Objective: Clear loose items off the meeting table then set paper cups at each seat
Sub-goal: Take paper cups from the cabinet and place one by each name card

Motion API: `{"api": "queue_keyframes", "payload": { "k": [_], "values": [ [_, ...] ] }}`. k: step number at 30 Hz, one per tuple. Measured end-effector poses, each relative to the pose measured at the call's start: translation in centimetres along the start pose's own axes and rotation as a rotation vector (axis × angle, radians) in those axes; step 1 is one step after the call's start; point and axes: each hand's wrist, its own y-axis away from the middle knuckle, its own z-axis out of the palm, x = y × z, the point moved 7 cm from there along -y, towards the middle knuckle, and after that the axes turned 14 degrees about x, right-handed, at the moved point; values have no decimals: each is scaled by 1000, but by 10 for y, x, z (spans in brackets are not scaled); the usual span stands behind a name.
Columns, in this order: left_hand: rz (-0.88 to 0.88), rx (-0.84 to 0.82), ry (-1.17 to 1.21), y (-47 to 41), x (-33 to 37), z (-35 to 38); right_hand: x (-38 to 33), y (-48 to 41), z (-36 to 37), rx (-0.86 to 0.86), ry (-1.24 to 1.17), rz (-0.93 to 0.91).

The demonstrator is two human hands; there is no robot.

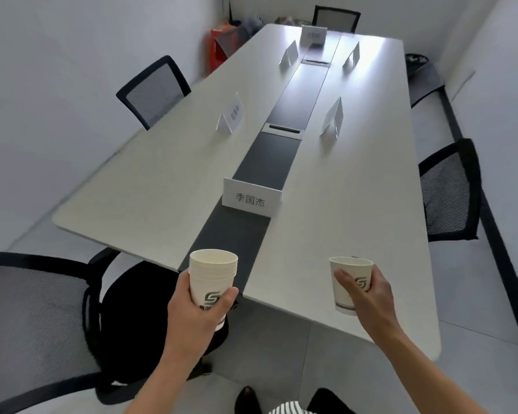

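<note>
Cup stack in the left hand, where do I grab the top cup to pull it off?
Pinch the top cup at its rim, coming from above on the right side. The cup stack stands upright, mouth open, and the left hand wraps its lower wall, so only the stepped rims are exposed. The right hand holds a single cup, so likely set that down first.

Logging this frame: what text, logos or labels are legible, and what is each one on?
"李国杰": nearest name card.
"S" logo: single paper cup in the right hand, and cup stack in the left hand; print under the stack's logo is partly covered and unreadable.
Printed but too blurred to read: left name card, far-end name card.
No print readable from this angle: other name cards.
</note>
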Motion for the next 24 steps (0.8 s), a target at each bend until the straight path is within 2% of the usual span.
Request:
{"api": "queue_keyframes", "payload": {
  "k": [5,15,20,24],
  "values": [
    [-48,33,-12,-58,-8,15,-7,-79,43,3,141,9],
    [-210,144,-142,-126,-27,40,-10,-278,182,-10,182,-15],
    [-271,182,-186,-144,-28,56,8,-326,246,-40,238,-19],
    [-306,181,-211,-149,-33,65,23,-342,269,-63,298,-30]
  ]
}}
